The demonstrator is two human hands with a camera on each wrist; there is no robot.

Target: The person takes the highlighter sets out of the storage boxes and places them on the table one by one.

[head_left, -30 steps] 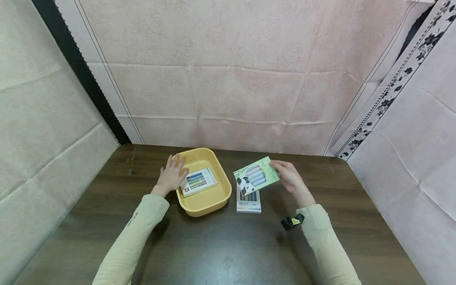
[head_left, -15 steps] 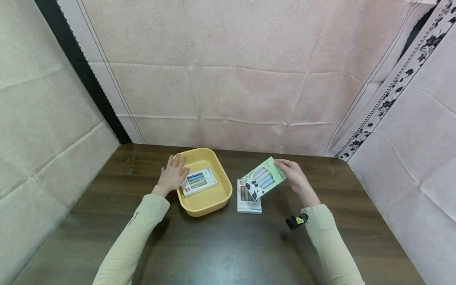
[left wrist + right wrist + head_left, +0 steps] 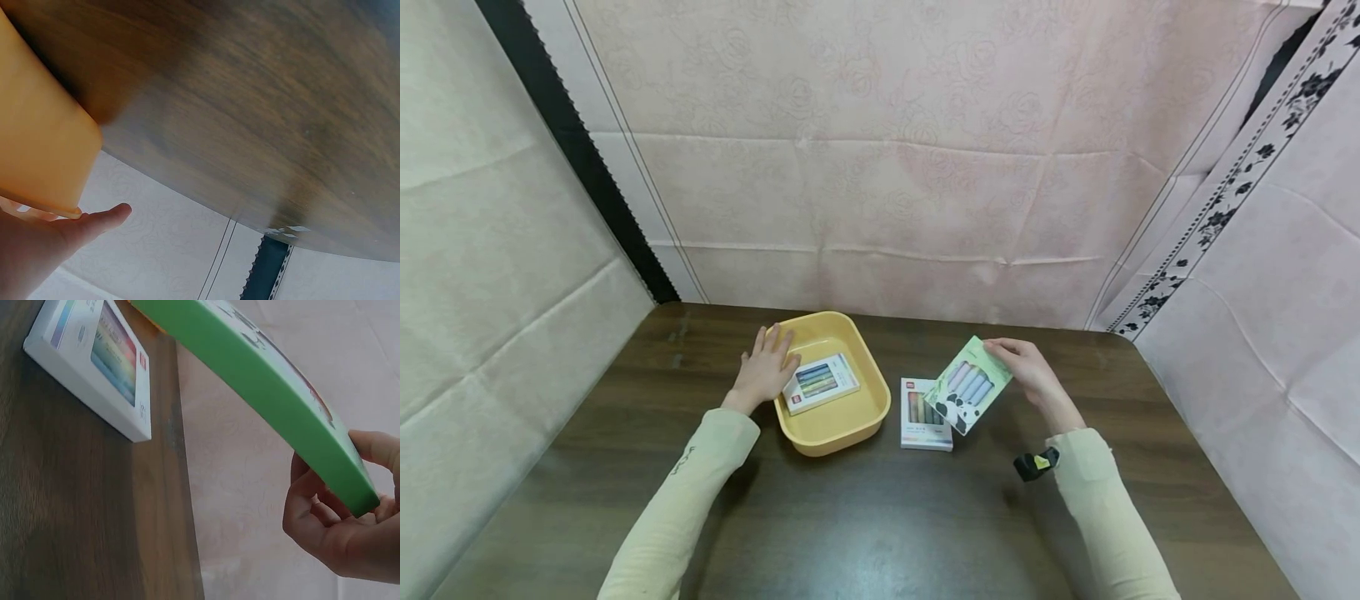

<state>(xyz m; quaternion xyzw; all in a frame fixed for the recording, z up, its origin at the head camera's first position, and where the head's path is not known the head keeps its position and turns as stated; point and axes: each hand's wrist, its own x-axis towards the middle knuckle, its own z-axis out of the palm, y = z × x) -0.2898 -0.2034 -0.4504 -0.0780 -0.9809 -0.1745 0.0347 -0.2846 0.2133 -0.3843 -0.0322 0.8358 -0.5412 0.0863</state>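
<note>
My right hand [image 3: 1030, 371] pinches a thin green pen box [image 3: 969, 385] by its upper right corner. Pastel pens and a panda are on its front. In the head view the box slants and its lower left corner overlaps a white pen box [image 3: 925, 433] on the table. The right wrist view shows the green edge of the held box [image 3: 269, 412], raised above the white box [image 3: 94, 369]. My left hand [image 3: 763, 371], fingers spread and straight, rests on the left rim of a yellow plastic tray [image 3: 871, 408]. Inside that tray lies another white pen box [image 3: 820, 383].
The dark wood table [image 3: 850, 533] reaches back to a pale patterned cloth [image 3: 887, 208]. More cloth hangs along both sides. A black strap with a yellow patch [image 3: 1036, 463] sits at my right wrist.
My right hand has moved a little to the right and turned the green pen box steeper, so more of the white box beneath shows. The left hand and tray have stayed in place.
</note>
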